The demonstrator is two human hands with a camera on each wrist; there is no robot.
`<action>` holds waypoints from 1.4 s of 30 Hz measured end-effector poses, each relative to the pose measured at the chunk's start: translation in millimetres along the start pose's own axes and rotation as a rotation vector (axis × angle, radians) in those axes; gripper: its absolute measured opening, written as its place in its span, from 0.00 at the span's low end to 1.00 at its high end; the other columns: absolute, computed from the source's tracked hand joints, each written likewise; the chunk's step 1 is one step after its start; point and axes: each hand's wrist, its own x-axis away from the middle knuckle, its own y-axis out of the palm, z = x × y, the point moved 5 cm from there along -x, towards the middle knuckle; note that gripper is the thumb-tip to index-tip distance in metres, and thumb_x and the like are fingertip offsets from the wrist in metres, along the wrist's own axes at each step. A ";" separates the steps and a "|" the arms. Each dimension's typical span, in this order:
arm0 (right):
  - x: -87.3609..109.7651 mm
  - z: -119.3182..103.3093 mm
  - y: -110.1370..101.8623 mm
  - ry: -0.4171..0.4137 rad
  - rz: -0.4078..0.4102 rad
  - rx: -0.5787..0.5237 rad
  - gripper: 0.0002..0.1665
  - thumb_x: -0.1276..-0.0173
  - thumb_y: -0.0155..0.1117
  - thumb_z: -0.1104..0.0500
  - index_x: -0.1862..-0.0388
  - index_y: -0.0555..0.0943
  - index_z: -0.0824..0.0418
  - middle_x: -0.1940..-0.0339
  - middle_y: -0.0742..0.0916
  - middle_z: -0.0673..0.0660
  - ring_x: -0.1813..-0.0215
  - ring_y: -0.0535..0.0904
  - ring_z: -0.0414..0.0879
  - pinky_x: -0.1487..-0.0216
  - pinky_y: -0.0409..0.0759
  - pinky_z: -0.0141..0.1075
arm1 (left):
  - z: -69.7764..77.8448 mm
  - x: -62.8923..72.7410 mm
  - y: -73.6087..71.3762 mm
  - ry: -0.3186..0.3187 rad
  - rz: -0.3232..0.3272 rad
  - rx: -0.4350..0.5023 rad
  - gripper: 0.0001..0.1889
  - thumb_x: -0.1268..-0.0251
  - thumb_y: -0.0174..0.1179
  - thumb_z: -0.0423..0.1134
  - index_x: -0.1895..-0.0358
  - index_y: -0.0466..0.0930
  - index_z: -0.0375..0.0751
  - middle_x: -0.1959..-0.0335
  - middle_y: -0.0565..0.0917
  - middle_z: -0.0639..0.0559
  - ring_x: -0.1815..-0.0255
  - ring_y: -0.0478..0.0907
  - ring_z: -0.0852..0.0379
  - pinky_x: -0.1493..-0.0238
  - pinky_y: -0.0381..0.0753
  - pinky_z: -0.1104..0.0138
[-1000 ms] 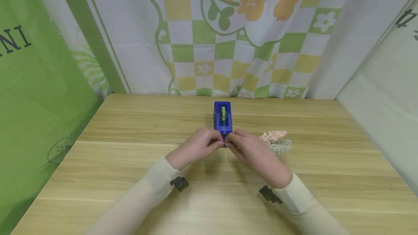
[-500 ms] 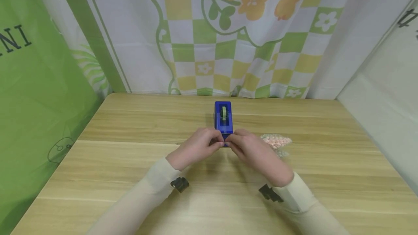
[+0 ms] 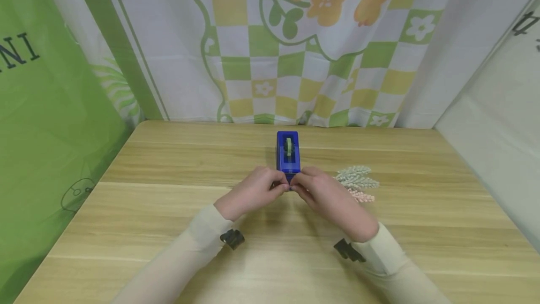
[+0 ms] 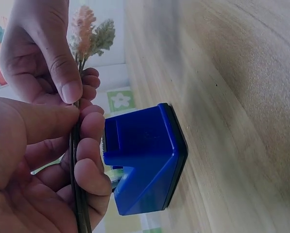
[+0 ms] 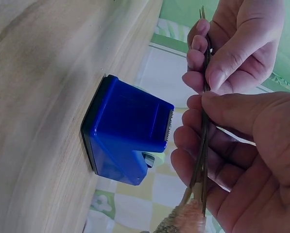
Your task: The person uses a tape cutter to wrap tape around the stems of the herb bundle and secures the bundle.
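A small bunch of artificial flower stems [image 4: 79, 194] lies crosswise in both hands, held in front of a blue tape dispenser [image 3: 291, 168]. My left hand [image 3: 255, 189] pinches the thin dark stems between thumb and fingers. Right beside it, my right hand [image 3: 333, 196] grips the same stems closer to the blooms, the two thumbs nearly meeting. Grey-green flower heads [image 3: 358, 177] and a pink flower head [image 3: 363, 196] stick out past the right hand. In the right wrist view the bare stem ends poke out beyond the left hand. The dispenser's toothed cutter [image 5: 169, 125] faces the hands.
A roll of tape [image 3: 288, 147] sits in the dispenser, which stands on the wooden table [image 3: 177, 154]. A patterned curtain [image 3: 236, 74] hangs behind the table's far edge. Green cloth [image 3: 55, 121] hangs at the left, pale cloth [image 3: 498, 121] at the right.
The flower bunch has turned about its stems: the pink head has gone from the far side to the near side, and the grey-green heads now show on top. Hands and dispenser stay nearly in place.
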 end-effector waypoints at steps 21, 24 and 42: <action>4.9 5.3 1.2 0.027 -0.051 0.011 0.01 0.27 0.70 0.61 0.59 0.86 0.57 0.66 0.87 0.48 0.67 0.78 0.35 0.63 0.82 0.31 | -9.2 3.0 7.5 -0.001 -0.032 0.066 0.08 0.24 0.61 0.33 0.59 0.87 0.33 0.63 0.89 0.43 0.68 0.76 0.62 0.64 0.78 0.73; 6.0 7.4 3.3 0.026 -0.085 0.000 0.03 0.28 0.70 0.62 0.64 0.86 0.56 0.69 0.87 0.46 0.68 0.78 0.35 0.63 0.82 0.30 | -12.0 3.1 11.5 -0.011 -0.043 0.077 0.07 0.25 0.62 0.33 0.60 0.88 0.33 0.64 0.88 0.45 0.67 0.75 0.62 0.63 0.78 0.73; 8.2 12.0 31.8 0.031 -0.255 -0.008 0.08 0.30 0.69 0.62 0.69 0.82 0.53 0.71 0.85 0.46 0.71 0.74 0.34 0.68 0.76 0.27 | -24.6 6.0 36.9 -0.055 -0.078 0.000 0.03 0.34 0.66 0.28 0.65 0.85 0.39 0.67 0.85 0.50 0.67 0.76 0.59 0.62 0.77 0.69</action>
